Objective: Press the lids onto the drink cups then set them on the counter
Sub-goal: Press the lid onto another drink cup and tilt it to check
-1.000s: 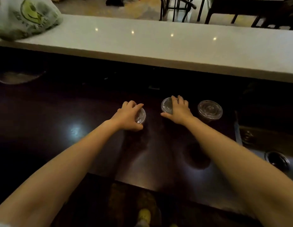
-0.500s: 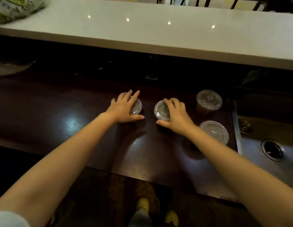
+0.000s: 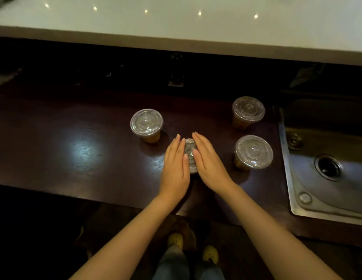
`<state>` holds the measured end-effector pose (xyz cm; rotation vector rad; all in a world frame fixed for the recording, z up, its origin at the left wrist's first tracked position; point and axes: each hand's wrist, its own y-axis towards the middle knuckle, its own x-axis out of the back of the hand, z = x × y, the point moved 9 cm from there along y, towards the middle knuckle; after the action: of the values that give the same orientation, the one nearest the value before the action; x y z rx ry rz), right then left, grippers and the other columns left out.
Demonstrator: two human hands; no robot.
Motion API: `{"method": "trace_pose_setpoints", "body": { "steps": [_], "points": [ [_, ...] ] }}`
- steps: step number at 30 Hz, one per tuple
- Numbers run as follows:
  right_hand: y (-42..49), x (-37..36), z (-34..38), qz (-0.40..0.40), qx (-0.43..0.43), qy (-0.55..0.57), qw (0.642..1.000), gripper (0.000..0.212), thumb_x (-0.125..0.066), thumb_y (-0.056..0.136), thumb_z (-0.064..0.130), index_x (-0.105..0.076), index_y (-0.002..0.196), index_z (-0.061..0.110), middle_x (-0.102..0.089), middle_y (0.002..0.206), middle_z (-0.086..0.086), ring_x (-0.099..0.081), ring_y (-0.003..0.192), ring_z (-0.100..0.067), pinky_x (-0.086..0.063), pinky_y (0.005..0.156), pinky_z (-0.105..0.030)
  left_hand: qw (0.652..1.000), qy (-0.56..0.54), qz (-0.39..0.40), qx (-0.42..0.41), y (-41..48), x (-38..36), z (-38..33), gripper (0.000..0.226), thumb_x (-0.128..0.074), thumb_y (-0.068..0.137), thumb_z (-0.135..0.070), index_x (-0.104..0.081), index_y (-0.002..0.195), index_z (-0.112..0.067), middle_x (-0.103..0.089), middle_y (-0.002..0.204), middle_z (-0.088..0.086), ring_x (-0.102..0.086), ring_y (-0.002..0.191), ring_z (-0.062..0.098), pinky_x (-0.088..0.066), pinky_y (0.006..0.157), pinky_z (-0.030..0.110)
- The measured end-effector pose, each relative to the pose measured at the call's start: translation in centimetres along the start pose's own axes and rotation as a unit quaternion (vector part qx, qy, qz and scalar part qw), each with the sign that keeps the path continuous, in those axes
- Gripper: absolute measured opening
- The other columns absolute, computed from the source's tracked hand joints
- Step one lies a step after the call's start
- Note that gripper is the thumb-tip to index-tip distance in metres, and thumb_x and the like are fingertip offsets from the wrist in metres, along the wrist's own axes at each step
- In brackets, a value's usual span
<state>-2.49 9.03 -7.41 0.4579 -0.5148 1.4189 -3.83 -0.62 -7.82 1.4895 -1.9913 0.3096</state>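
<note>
Four clear plastic cups of brown drink stand on the dark wooden worktop (image 3: 75, 158), each with a clear lid on top. The middle cup (image 3: 189, 153) is mostly covered by both hands. My left hand (image 3: 175, 166) lies flat on the left side of its lid, fingers straight. My right hand (image 3: 208, 160) lies flat on the right side, thumb on the lid. The left cup (image 3: 146, 123), the back right cup (image 3: 248, 110) and the near right cup (image 3: 253, 151) stand untouched. The white counter (image 3: 196, 33) runs across the back, higher up.
A steel sink (image 3: 327, 166) with a drain is set into the worktop at the right, close to the near right cup. A dark recess lies between worktop and counter. My feet in yellow shoes show below the worktop's front edge.
My left hand let go of the left cup and moved right onto the middle cup's lid beside my right hand. The view has tilted down.
</note>
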Motion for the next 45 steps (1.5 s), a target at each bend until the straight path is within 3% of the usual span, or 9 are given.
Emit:
{"method": "trace_pose_setpoints", "body": {
  "steps": [4, 9, 17, 22, 26, 32, 35, 41, 45],
  "points": [
    [0.0, -0.2, -0.5, -0.014, -0.001, 0.028, 0.999, 0.045, -0.033, 0.100, 0.018, -0.028, 0.145, 0.012, -0.027, 0.151, -0.001, -0.029, 0.130, 0.000, -0.019, 0.102, 0.000, 1.000, -0.001, -0.015, -0.003, 0.0, 0.0, 0.3, 0.050, -0.023, 0.097, -0.028, -0.033, 0.141, -0.008, -0.024, 0.146, -0.008, -0.023, 0.137, 0.005, -0.014, 0.113, 0.012],
    [0.2, -0.1, -0.5, -0.021, 0.007, 0.030, 0.999, 0.045, -0.033, 0.100, 0.019, -0.028, 0.144, 0.012, -0.029, 0.149, -0.002, -0.036, 0.132, -0.010, -0.028, 0.105, -0.017, 1.000, 0.005, -0.004, -0.006, 0.0, -0.2, 0.2, 0.051, -0.022, 0.096, -0.030, -0.032, 0.142, -0.009, -0.023, 0.146, -0.008, -0.022, 0.136, 0.005, -0.012, 0.112, 0.010],
    [-2.6, -1.8, 0.0, -0.076, -0.082, 0.115, 0.987, 0.056, -0.034, 0.099, 0.026, -0.009, 0.149, 0.016, -0.011, 0.155, -0.002, -0.026, 0.137, -0.011, -0.022, 0.098, -0.009, 0.981, -0.084, 0.176, 0.014, 2.8, 0.4, 1.5, 0.046, -0.025, 0.099, -0.029, -0.025, 0.144, -0.019, -0.021, 0.146, -0.014, -0.013, 0.143, 0.010, -0.011, 0.118, 0.026],
    [-5.4, -3.5, -1.9, -0.070, -0.126, 0.346, 0.927, 0.053, -0.035, 0.098, 0.006, -0.017, 0.147, 0.019, -0.024, 0.154, -0.001, -0.025, 0.134, -0.001, -0.027, 0.102, -0.006, 0.949, 0.112, 0.271, -0.115, 4.8, 0.3, 0.7, 0.059, -0.026, 0.091, -0.045, -0.032, 0.142, -0.017, -0.026, 0.152, 0.002, -0.006, 0.142, 0.012, -0.010, 0.117, 0.033],
    [-4.5, -4.3, -3.5, 0.039, -0.086, 0.300, 0.949, 0.069, -0.053, 0.088, 0.003, -0.019, 0.140, 0.032, -0.027, 0.149, 0.008, -0.026, 0.138, -0.004, -0.024, 0.117, -0.030, 0.955, 0.166, 0.214, -0.121, 4.5, -0.1, -1.5, 0.056, -0.032, 0.092, -0.041, -0.034, 0.142, -0.015, -0.028, 0.153, 0.006, -0.011, 0.143, 0.015, -0.010, 0.116, 0.032],
    [-1.4, -4.0, -2.2, 0.137, -0.031, 0.223, 0.965, 0.080, -0.071, 0.080, 0.012, -0.024, 0.144, 0.011, -0.035, 0.142, 0.007, -0.033, 0.133, -0.008, -0.029, 0.102, -0.007, 0.924, 0.328, 0.153, -0.126, 3.0, -1.5, -1.8, 0.070, -0.014, 0.086, -0.049, -0.033, 0.143, -0.011, -0.031, 0.152, 0.006, -0.023, 0.142, 0.017, -0.011, 0.116, 0.034],
    [-0.5, -4.6, -2.6, 0.182, -0.024, 0.217, 0.959, 0.083, -0.075, 0.076, 0.015, -0.026, 0.144, 0.011, -0.040, 0.146, -0.003, -0.039, 0.132, -0.012, -0.033, 0.109, -0.024, 0.920, 0.340, 0.145, -0.128, 3.0, -1.4, -1.8, 0.069, -0.015, 0.087, -0.048, -0.034, 0.142, -0.011, -0.032, 0.151, 0.006, -0.026, 0.141, 0.017, -0.013, 0.117, 0.035],
    [-0.1, -4.4, -3.0, 0.127, -0.019, 0.215, 0.968, 0.073, -0.078, 0.072, 0.015, -0.039, 0.134, 0.009, -0.050, 0.127, 0.006, -0.047, 0.120, -0.011, -0.036, 0.086, 0.000, 0.908, 0.367, 0.149, -0.136, 2.6, -1.3, -1.9, 0.069, -0.015, 0.088, -0.049, -0.028, 0.144, -0.011, -0.024, 0.154, 0.009, -0.019, 0.144, 0.020, -0.007, 0.117, 0.038],
    [-0.9, -3.8, -2.9, -0.003, -0.021, 0.226, 0.974, 0.070, -0.078, 0.071, 0.014, -0.042, 0.131, 0.009, -0.055, 0.127, -0.003, -0.050, 0.116, -0.014, -0.036, 0.082, -0.001, 0.940, 0.329, 0.067, 0.064, 2.5, 0.9, 0.6, 0.062, -0.027, 0.097, -0.042, -0.013, 0.147, -0.008, -0.009, 0.157, 0.012, -0.005, 0.146, 0.022, -0.004, 0.117, 0.040]
  ]
}}
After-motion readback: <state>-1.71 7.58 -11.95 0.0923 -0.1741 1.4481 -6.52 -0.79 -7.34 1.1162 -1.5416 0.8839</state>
